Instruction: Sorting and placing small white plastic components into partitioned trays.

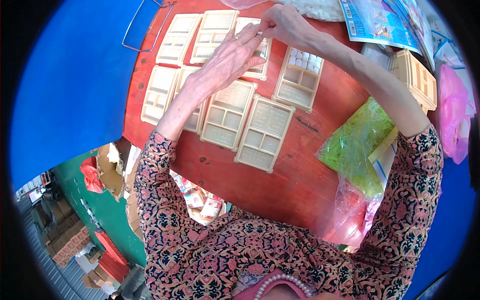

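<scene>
Cream plastic compartment trays lie in two rows on the red table. My left hand reaches over the far row, fingers stretched and thumb apart, partly covering one tray. Just beyond its fingertips, my right hand has its fingers bent together in a pinch; what is between them, if anything, is hidden. A tiny white spot shows where the two hands meet, too small to name. To the right, another tray has small white pieces filling its far compartment. The nearest tray has bare compartments.
A clear bag of bright green shreds lies on the right. Beyond it are stacked cream trays, a pink plastic bag and blue printed sheets. A bag of white pieces sits at the far edge. A wire frame stands left.
</scene>
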Demonstrator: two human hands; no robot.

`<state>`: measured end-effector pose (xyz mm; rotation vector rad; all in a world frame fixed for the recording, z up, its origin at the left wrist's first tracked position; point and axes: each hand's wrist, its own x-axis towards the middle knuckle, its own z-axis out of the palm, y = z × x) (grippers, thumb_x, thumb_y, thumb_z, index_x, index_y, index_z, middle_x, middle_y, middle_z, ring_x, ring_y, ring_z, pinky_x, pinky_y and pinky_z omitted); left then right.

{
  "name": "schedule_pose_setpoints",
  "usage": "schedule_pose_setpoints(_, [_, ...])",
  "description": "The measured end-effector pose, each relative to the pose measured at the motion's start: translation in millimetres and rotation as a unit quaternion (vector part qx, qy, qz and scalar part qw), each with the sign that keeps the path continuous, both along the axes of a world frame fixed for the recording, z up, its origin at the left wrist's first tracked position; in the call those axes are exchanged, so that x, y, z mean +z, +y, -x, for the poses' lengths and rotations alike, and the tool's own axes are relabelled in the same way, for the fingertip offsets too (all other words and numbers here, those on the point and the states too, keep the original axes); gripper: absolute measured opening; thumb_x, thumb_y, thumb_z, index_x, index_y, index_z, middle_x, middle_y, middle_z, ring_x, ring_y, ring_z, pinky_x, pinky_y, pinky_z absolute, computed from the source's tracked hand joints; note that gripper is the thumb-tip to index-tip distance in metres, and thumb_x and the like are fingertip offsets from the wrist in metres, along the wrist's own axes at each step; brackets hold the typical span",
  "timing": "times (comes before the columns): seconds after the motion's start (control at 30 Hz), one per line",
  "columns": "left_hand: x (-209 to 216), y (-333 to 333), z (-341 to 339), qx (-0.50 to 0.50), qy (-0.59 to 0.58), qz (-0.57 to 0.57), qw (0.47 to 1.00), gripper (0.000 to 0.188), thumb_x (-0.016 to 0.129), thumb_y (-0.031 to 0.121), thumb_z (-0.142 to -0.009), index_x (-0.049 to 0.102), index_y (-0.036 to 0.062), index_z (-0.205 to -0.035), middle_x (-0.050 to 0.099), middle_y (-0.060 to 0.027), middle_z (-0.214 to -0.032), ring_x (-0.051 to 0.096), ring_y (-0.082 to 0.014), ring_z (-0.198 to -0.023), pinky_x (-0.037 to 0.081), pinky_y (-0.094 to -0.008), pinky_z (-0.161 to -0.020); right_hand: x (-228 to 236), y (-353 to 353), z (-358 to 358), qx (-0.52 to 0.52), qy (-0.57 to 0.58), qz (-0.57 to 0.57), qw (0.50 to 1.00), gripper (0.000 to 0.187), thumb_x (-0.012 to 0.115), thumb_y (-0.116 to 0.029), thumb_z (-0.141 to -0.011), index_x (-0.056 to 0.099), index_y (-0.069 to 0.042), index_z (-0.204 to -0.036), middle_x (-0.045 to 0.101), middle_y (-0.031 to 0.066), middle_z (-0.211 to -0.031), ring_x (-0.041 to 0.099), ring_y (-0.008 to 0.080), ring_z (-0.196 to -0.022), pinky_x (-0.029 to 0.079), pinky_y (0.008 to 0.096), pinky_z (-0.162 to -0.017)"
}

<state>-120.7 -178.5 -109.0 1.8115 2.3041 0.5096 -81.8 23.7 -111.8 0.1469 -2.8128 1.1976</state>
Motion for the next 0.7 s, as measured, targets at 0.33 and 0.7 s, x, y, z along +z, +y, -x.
schedule_pose_setpoints(0.33, [3.7,-1.6,2.2,0.000,-0.002,-0.021,1.000,0.050,0.058,0.027,-0.091,0.048,-0.0054,-0.128,0.044,-0.0179,-0.138,0.037,-0.0349,-0.132,0.032,-0.0492,-0.109,-26.5,-6.9,0.6,-0.033,0.124,-0.139,0.982,0.008,0.066,-0.009,-0.068,0.064,-0.003,-0.063,0.060,0.0193,-0.066,0.061,0.0386,-0.065,0.048,0.0453,-0.059])
schedule_pose_setpoints(0.7, [2.6,-3.2,3.2,0.021,-0.030,-0.045,0.998,0.052,0.057,0.028,-0.091,0.044,-0.0055,-0.129,0.043,-0.0252,-0.136,0.041,-0.0399,-0.127,0.034,-0.0510,-0.108,-0.5,10.5,2.4,-0.017,0.038,-0.038,0.998,0.010,0.057,-0.003,-0.067,0.066,-0.001,-0.068,0.062,0.0223,-0.068,0.064,0.0359,-0.065,0.050,0.0426,-0.058])
